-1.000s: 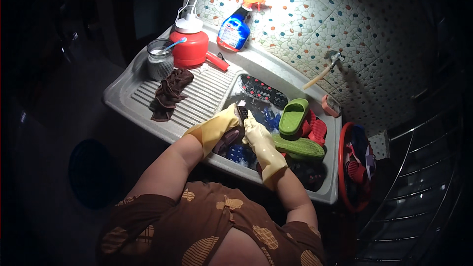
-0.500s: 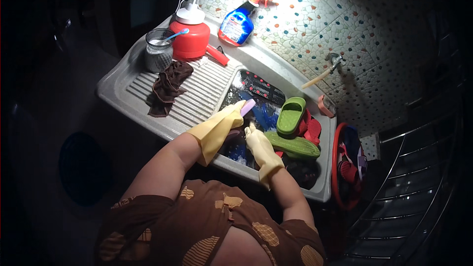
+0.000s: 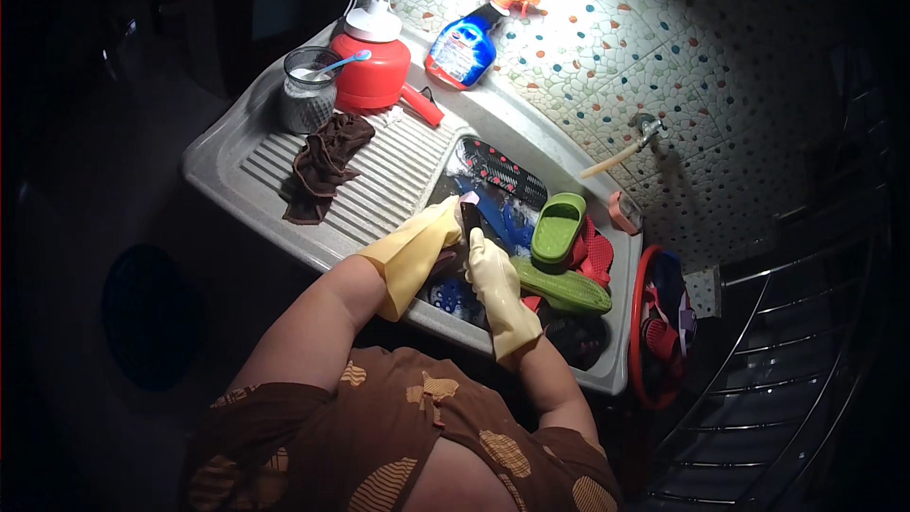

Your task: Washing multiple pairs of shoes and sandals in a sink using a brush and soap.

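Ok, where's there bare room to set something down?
Widest: the ribbed drainboard between the brown cloth and the basin. A smaller strip lies between the cloth and the drainboard's left rim. The basin is crowded: green slippers, a black sole, left hand and right hand.

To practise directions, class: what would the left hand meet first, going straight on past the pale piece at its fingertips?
The left hand would probably meet the black sole with red dots, though depth is unclear.
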`<control>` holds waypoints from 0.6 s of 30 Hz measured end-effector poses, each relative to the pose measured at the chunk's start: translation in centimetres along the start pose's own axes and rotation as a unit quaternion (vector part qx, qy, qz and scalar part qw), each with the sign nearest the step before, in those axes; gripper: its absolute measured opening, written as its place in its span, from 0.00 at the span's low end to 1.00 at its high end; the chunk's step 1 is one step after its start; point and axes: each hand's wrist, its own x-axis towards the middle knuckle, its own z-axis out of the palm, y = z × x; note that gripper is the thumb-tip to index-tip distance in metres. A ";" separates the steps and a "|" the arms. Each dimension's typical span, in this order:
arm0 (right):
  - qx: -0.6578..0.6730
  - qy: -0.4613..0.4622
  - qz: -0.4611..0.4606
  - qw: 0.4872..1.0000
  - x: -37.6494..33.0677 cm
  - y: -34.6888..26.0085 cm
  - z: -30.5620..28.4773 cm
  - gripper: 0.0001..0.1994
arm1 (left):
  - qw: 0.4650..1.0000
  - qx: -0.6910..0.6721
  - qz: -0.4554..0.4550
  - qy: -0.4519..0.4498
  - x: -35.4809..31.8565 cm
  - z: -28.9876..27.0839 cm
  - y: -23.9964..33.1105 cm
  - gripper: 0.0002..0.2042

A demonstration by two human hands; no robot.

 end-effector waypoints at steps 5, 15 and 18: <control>-0.038 0.155 -0.047 0.986 0.9 -2.9 -2.2 0.34 | 0.998 0.007 0.061 0.026 0.3 0.4 -0.2 0.38; -0.098 0.163 -0.028 0.981 0.9 -2.6 -3.4 0.38 | 0.993 0.031 0.109 -0.018 -0.2 0.1 0.5 0.39; -0.103 0.093 -0.011 0.990 1.4 -2.3 -3.8 0.39 | 0.997 0.034 0.070 -0.018 -0.6 0.0 0.8 0.39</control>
